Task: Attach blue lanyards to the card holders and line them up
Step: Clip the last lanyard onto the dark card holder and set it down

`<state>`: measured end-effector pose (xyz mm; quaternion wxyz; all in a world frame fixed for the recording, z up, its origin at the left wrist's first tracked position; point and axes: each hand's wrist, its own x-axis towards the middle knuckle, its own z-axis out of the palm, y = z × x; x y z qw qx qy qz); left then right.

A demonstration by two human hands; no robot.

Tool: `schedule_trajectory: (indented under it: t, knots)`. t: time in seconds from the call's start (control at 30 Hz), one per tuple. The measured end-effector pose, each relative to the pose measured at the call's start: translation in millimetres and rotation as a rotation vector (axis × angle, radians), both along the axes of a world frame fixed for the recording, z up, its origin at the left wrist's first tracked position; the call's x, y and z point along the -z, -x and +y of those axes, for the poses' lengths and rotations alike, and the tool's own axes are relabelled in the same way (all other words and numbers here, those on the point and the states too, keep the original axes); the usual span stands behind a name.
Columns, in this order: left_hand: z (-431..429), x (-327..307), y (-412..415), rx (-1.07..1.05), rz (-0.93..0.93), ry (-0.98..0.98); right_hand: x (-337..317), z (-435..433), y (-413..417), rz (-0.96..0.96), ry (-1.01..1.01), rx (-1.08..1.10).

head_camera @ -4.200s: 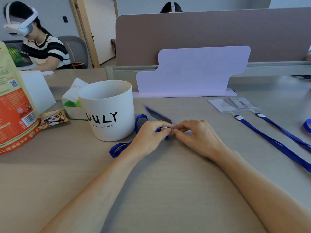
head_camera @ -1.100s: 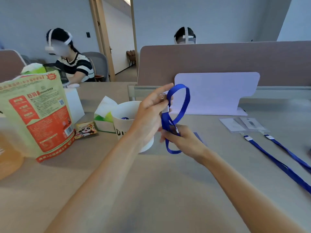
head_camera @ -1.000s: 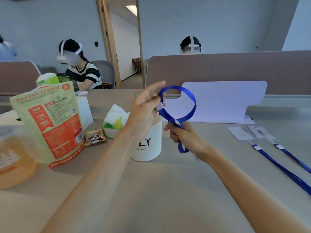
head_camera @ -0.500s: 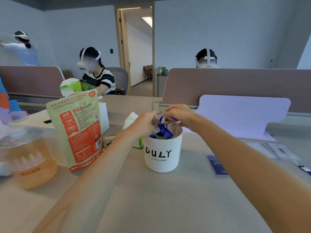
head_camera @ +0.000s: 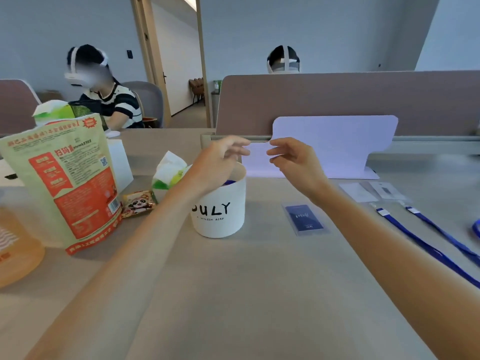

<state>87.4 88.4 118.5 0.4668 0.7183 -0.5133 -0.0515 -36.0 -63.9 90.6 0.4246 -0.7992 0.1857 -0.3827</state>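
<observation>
**Blue strap in the cup, both hands empty above it**

Blue lanyard material (head_camera: 229,182) shows just inside the rim of the white cup (head_camera: 220,219), which stands on the desk (head_camera: 246,294). Above the cup, the left hand (head_camera: 220,162) hangs with loosely curled fingers and holds nothing. Facing it, the right hand (head_camera: 293,159) hovers with fingers spread, also empty. A card holder with a dark blue card (head_camera: 304,219) lies flat just right of the cup. Further right, two clear card holders (head_camera: 374,191) lie side by side with blue lanyards (head_camera: 426,242) attached, trailing toward the desk's near right edge.
</observation>
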Motion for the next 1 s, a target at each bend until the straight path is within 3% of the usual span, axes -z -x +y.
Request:
schedule_trajectory:
  t: [0.23, 0.57, 0.87, 1.0]
  knots:
    - [-68, 20, 105, 0.193, -0.098, -0.095, 12, -40, 112, -0.055, -0.071, 0.180]
    - [-201, 77, 276, 0.519, 0.001, -0.221, 46, -117, 315, -0.011, -0.190, 0.561]
    - [-290, 123, 390, 0.640, -0.257, -0.331, 93, -177, 441, 0.041, -0.377, 0.953]
    - [-301, 132, 410, 0.617, -0.398, -0.356, 108, -199, 460, 0.264, -0.359, 1.024]
